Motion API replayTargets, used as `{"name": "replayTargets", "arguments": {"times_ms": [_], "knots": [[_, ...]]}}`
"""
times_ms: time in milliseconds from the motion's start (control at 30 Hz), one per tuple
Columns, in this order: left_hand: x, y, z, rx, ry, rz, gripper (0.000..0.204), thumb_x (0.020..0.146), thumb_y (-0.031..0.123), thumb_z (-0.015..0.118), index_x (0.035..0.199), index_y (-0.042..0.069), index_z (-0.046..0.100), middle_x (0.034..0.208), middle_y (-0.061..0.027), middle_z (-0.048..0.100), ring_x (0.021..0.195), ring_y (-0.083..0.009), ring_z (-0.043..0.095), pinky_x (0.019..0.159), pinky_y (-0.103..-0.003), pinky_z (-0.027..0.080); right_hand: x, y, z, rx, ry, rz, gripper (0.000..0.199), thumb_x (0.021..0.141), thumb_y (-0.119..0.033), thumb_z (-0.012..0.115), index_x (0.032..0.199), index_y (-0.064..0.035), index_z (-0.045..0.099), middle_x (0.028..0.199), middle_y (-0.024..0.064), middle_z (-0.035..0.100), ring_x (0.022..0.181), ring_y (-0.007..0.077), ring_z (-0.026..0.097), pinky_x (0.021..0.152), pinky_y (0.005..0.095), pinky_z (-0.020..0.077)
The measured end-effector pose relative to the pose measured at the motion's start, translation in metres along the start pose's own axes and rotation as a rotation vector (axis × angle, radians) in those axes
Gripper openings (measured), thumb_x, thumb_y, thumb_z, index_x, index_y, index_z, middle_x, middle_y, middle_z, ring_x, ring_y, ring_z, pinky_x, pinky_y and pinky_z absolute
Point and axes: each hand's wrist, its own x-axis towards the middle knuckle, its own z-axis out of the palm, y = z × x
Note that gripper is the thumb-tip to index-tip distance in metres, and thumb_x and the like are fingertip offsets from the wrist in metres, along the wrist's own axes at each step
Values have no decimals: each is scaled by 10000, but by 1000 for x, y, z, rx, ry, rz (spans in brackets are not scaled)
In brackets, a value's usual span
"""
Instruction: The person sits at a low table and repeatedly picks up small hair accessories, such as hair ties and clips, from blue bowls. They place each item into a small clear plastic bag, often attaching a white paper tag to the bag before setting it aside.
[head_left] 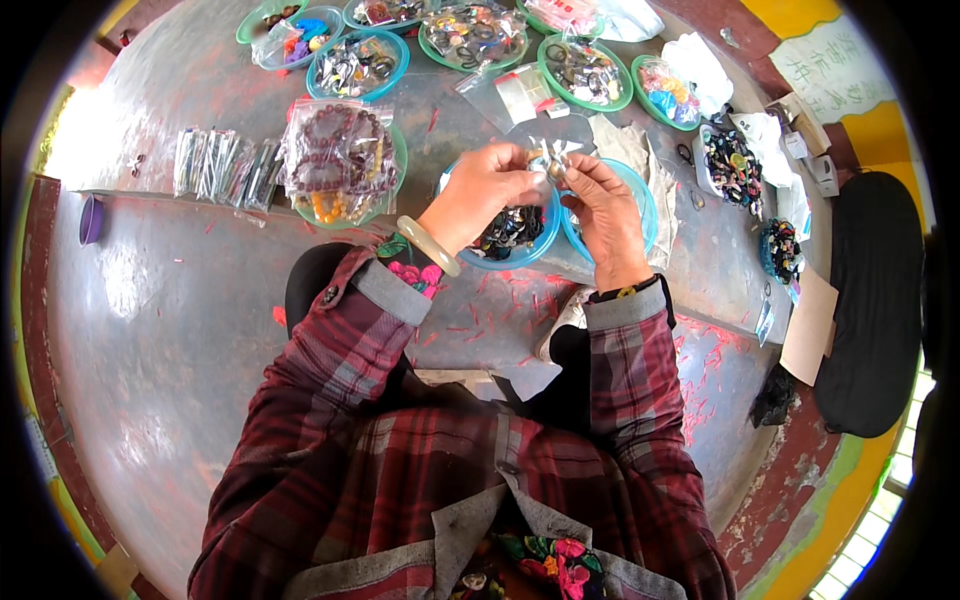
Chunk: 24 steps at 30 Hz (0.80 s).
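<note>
One wide grey raised surface (215,95), bowls spread across it. Left: clear bag of dark beads (340,150) on a green bowl (401,165). Centre: left blue bowl (520,262) with dark small items (510,230), right blue bowl (650,210) just beside it, contents mostly hidden. Left hand (482,192) and right hand (608,212) above them, thumbs and fingertips of both closed, pinching one small pale shiny piece (551,160) between them; exact kind unclear.

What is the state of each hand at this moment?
Left hand: closed, pinching a small shiny item, kind unclear.
Right hand: closed, pinching the same small shiny item.
</note>
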Motion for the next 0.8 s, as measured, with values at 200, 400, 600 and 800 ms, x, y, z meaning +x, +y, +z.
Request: {"name": "replayTargets", "arguments": {"times_ms": [200,400,600,800], "knots": [[-1,2,4,757,311,795,197,730,-7,573,917,40,615,956,-108,583,902,-303,581,733,-347,481,1,-2,-7,52,-19,113,395,838,-402,581,993,-40,590,898,52,624,818,149,600,659,237,428],[-2,0,3,933,157,1010,278,707,-90,538,946,37,602,1058,-128,546,1022,-300,542,810,-339,465,-6,-2,3,263,-190,127,244,843,-265,605,931,-37,601,829,42,626,722,140,604,593,249,445],[-5,9,8,578,300,784,304,760,-62,525,1059,-12,538,1123,-123,523,1038,-236,538,828,-312,459,2,0,-8,141,-77,80,89,831,-97,601,894,-35,608,773,22,624,694,111,599,607,235,459],[-2,5,1,-317,19,-28,210,825,126,619,1019,62,570,910,7,601,766,-49,545,569,-186,442,-4,-4,4,-13,-32,23,167,807,-59,618,962,3,613,805,30,636,669,96,585,632,211,450]]}}
